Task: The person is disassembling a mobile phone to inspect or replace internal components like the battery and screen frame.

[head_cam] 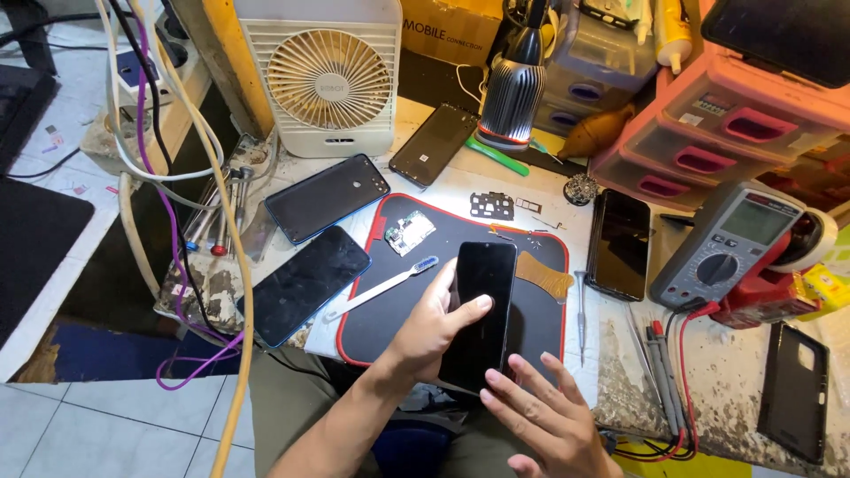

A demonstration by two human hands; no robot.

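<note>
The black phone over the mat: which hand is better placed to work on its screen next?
Probably the right hand: it hovers open by the lower edge of the black phone, holding nothing. The left hand is occupied gripping the phone, thumb across the glass, above the black mat.

The person is wearing olive-green trousers (292,398); the left hand (434,327) and right hand (540,416) are showing bare, without gloves or sleeves.
</note>
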